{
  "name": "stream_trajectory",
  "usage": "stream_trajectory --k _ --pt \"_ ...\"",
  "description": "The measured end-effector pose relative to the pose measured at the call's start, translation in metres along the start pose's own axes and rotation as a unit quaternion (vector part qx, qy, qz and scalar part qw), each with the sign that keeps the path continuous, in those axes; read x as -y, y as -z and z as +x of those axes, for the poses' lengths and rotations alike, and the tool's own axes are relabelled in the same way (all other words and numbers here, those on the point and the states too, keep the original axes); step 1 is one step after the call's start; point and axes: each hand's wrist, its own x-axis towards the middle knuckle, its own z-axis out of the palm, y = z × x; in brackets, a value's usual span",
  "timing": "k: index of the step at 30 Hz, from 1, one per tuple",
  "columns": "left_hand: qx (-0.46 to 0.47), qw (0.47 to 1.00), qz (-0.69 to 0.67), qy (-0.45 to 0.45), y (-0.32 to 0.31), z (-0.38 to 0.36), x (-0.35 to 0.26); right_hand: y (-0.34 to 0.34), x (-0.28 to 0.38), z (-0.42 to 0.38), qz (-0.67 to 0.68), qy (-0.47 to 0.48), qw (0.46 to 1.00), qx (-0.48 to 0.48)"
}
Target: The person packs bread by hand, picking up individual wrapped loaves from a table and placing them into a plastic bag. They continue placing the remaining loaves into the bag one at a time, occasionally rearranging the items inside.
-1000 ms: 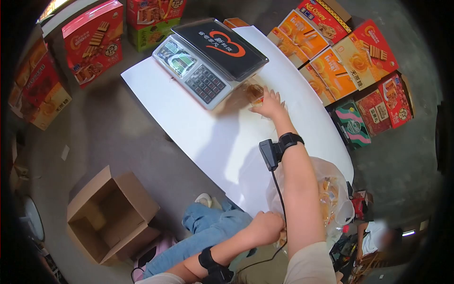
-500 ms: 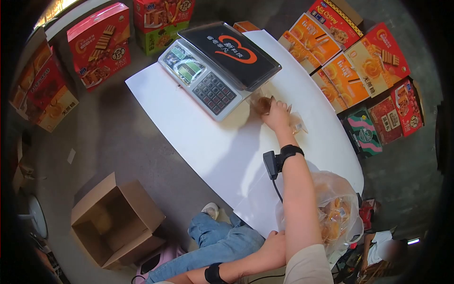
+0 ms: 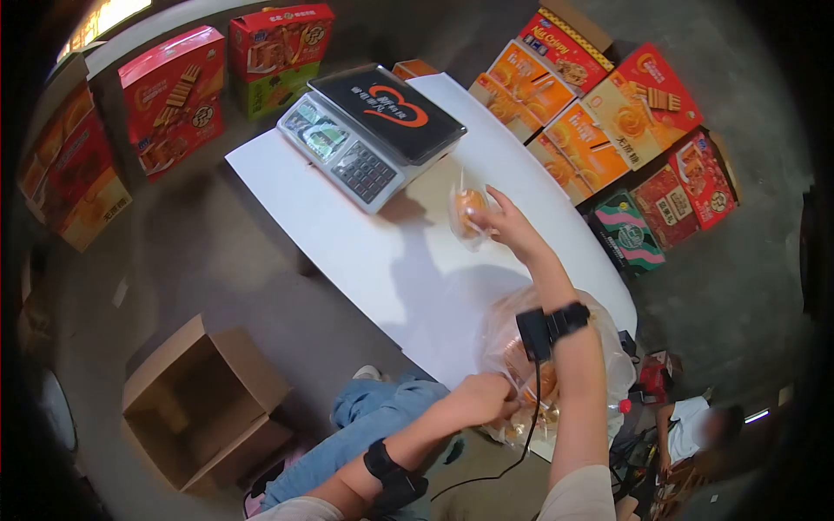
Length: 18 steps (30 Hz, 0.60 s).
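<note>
A round, orange-brown bread roll in clear wrapping (image 3: pixel 469 205) is over the white table, just below the scale. My right hand (image 3: pixel 506 224) closes on its right side, thumb and fingers at the wrapper. Nearer to me, a translucent plastic bag (image 3: pixel 599 326) bulges with several similar wrapped rolls (image 3: pixel 540 382). My left hand (image 3: pixel 483 399) is at the bag's left edge, fingers curled on the plastic; my right forearm crosses above the bag and hides part of it. A digital scale (image 3: pixel 373 130) with a black top plate and keypad stands at the table's far end.
The white table (image 3: pixel 347 269) has a curved right edge. Red and orange snack boxes (image 3: pixel 599 130) stand along the right, and more gift boxes (image 3: pixel 174 95) at the far left. An open cardboard box (image 3: pixel 204 404) sits on the floor at left. Another person (image 3: pixel 691 430) is at lower right.
My right hand has moved back from beside the scale with a wrapped roll. My left hand has come up from the table's near edge to the bag. The whole view has shifted slightly.
</note>
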Motion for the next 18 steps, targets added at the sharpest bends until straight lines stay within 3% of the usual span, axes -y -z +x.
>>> stream_trajectory --k 1,3,4,6,7,9,10,12,14,16,18 --pt "0.021 1.000 -0.017 0.010 0.007 -0.001 -0.003 0.002 0.005 -0.026 -0.006 0.003 1.000 -0.007" --pt "0.049 0.998 -0.034 0.011 0.013 -0.003 -0.009 0.004 0.006 -0.079 -0.236 0.211 0.939 -0.133" --pt "0.034 0.999 -0.020 0.010 0.013 -0.004 -0.008 0.004 0.011 -0.107 -0.239 0.208 0.938 -0.143" --pt "0.030 1.000 -0.004 0.006 0.010 -0.005 -0.009 0.001 0.020 -0.161 -0.321 0.295 0.871 -0.228" --pt "0.010 1.000 -0.022 0.012 0.009 -0.005 -0.009 0.003 0.019 -0.183 -0.321 0.288 0.870 -0.237" --pt "0.007 0.999 -0.041 0.015 0.002 -0.004 -0.008 0.008 0.009 -0.223 -0.435 0.323 0.790 -0.287" --pt "-0.017 0.998 -0.064 0.023 0.000 -0.003 -0.007 0.012 -0.002 -0.237 -0.445 0.323 0.779 -0.302" --pt "-0.030 0.996 -0.082 0.031 -0.006 -0.001 -0.012 0.018 -0.014 -0.269 -0.427 0.305 0.792 -0.312" --pt "-0.113 0.987 -0.107 0.030 -0.007 -0.005 -0.024 0.021 -0.031 -0.295 -0.406 0.297 0.804 -0.318" --pt "-0.135 0.984 -0.118 0.014 -0.010 -0.005 -0.031 0.025 -0.053 -0.314 -0.168 0.181 0.903 -0.351" --pt "-0.158 0.978 -0.133 0.001 -0.012 -0.005 -0.036 0.038 -0.070 -0.325 -0.214 0.134 0.902 -0.349"
